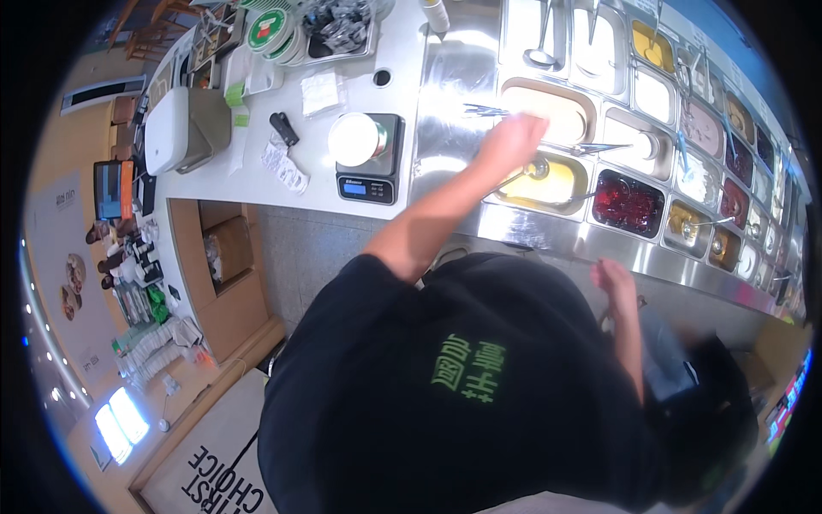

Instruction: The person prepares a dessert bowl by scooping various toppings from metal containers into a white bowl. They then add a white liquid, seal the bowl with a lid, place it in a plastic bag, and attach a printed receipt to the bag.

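Observation:
My left hand (523,132), blurred, reaches over the near left corner of a steel food pan with pale contents (555,109). A dark, thin metal utensil (485,110) lies right at its fingers; whether they grip it cannot be told. Below that hand, a ladle (536,168) rests in a pan of yellow liquid (546,186). Metal tongs (603,148) lie across the pan to its right. Clear of the counter's front edge, my right hand (613,279) hangs with loosely bent fingers and nothing visible in it. To the left, a white-lidded tub (354,140) stands on a digital scale (366,187).
More pans, including dark red food (626,202), fill the steel counter (453,70) rightward. A black-handled tool (284,128), a stack of white sheets (323,93) and a lidded bin (186,128) occupy the white counter. Another person in dark clothes (713,411) is close at the lower right.

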Available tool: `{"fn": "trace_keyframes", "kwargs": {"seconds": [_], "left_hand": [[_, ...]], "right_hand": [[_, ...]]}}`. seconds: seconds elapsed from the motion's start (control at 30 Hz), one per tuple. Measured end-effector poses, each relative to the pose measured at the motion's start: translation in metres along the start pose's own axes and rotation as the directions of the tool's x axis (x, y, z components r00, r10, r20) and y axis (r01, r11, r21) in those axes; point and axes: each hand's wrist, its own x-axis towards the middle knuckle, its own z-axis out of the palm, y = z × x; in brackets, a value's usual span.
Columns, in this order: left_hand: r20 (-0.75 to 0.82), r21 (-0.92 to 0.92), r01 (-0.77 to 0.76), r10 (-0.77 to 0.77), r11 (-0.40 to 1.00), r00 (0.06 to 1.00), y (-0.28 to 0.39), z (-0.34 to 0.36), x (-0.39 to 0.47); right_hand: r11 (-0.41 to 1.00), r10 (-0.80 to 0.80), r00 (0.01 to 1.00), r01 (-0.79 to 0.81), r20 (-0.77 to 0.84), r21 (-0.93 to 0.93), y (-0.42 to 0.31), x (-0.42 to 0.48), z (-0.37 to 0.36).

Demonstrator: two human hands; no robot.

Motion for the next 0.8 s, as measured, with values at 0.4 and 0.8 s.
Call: {"fn": "trace_keyframes", "kwargs": {"seconds": [0.4,0.8], "left_hand": [[-0.014,0.626,0.416,-0.524,0.660,0.852,-0.262,-0.204,-0.307],[0.014,0.691,0.096,-0.145,0.717,0.989,-0.403,-0.302,-0.248]], "right_hand": [[0.887,-0.285,0.882,0.391,0.374,-0.246,-0.067,0.024,0.321],[0.940,-0.198,0.975,0.218,0.102,-0.260,-0.080,0.075,0.470]]}}
